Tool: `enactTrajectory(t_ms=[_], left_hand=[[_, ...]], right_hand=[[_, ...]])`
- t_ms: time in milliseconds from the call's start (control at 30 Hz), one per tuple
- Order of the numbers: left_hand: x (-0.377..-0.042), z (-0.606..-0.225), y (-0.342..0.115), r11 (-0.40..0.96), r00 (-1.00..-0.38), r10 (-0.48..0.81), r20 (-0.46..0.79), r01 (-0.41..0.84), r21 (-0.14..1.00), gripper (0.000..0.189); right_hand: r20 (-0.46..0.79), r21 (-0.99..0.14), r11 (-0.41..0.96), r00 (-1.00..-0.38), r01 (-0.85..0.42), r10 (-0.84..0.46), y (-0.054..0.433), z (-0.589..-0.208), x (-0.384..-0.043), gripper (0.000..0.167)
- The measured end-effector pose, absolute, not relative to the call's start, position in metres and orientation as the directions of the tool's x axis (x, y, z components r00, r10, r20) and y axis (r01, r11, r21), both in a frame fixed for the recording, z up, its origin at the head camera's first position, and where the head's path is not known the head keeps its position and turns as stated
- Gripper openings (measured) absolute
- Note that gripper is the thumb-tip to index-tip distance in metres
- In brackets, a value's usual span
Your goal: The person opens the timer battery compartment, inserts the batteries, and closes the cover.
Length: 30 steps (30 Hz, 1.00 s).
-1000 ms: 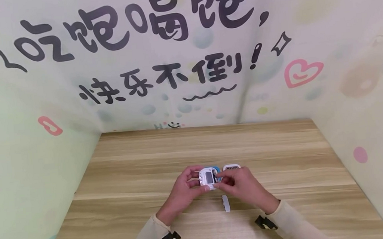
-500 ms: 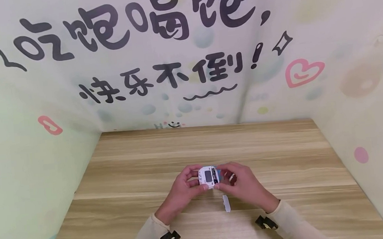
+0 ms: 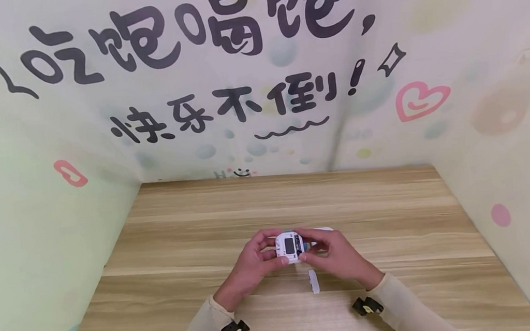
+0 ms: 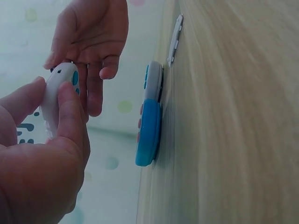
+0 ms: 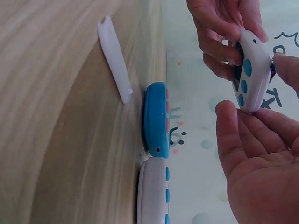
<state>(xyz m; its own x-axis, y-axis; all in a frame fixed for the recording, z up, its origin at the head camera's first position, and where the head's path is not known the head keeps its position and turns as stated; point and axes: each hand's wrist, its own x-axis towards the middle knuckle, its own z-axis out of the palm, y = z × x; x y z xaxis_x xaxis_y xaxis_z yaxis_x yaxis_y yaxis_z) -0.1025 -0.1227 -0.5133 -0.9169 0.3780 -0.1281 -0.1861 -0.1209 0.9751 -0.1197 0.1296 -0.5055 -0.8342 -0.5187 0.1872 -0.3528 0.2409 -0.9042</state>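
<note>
My left hand (image 3: pixel 256 259) grips a white digital timer (image 3: pixel 290 246), its back turned up. A dark battery slot lies open along the timer's right side. Thumb and index finger of my right hand (image 3: pixel 340 258) hold that right end, at the near and far edges. In the right wrist view the right thumb (image 5: pixel 285 67) touches beside a dark part on the timer's back. Blue buttons (image 5: pixel 244 86) show on its downturned front. The long white battery cover (image 3: pixel 313 281) lies on the table just nearer than the hands.
On the wooden table (image 3: pixel 186 296), a blue timer (image 5: pixel 157 119) and another white timer (image 5: pixel 153 191) lie side by side under the hands, mostly hidden in the head view. A printed wall (image 3: pixel 190 161) stands behind the table.
My right index finger has moved from the battery slot to the timer's far edge, leaving the slot uncovered. The left hand and the cover have stayed put.
</note>
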Motion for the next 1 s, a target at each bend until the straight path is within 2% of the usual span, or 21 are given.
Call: enactTrajectory(t_ms=[200, 467, 700, 833, 1000], left_hand=[[-0.102, -0.514, -0.122, -0.125, -0.921, 0.376, -0.105, -0.163, 0.979, 0.066], [-0.099, -0.514, -0.121, -0.126, -0.931, 0.359, -0.067, -0.12, 0.985, 0.066], [-0.097, -0.514, -0.121, -0.127, -0.932, 0.354, -0.074, -0.126, 0.984, 0.064], [-0.097, -0.517, -0.121, -0.123, -0.933, 0.352, -0.081, -0.131, 0.984, 0.064], [-0.097, -0.519, -0.122, -0.116, -0.929, 0.36, -0.087, -0.137, 0.984, 0.064]], right_hand=[[0.221, -0.894, 0.241, -0.839, -0.378, -0.497, 0.127, -0.508, -0.118, 0.05], [0.193, -0.932, 0.188, -0.865, -0.309, -0.464, 0.121, -0.505, -0.115, 0.052], [0.164, -0.941, 0.195, -0.878, -0.276, -0.45, 0.116, -0.505, -0.117, 0.048], [0.147, -0.935, 0.222, -0.873, -0.276, -0.465, 0.116, -0.507, -0.118, 0.048], [0.148, -0.886, 0.323, -0.864, -0.332, -0.481, 0.119, -0.507, -0.117, 0.051]])
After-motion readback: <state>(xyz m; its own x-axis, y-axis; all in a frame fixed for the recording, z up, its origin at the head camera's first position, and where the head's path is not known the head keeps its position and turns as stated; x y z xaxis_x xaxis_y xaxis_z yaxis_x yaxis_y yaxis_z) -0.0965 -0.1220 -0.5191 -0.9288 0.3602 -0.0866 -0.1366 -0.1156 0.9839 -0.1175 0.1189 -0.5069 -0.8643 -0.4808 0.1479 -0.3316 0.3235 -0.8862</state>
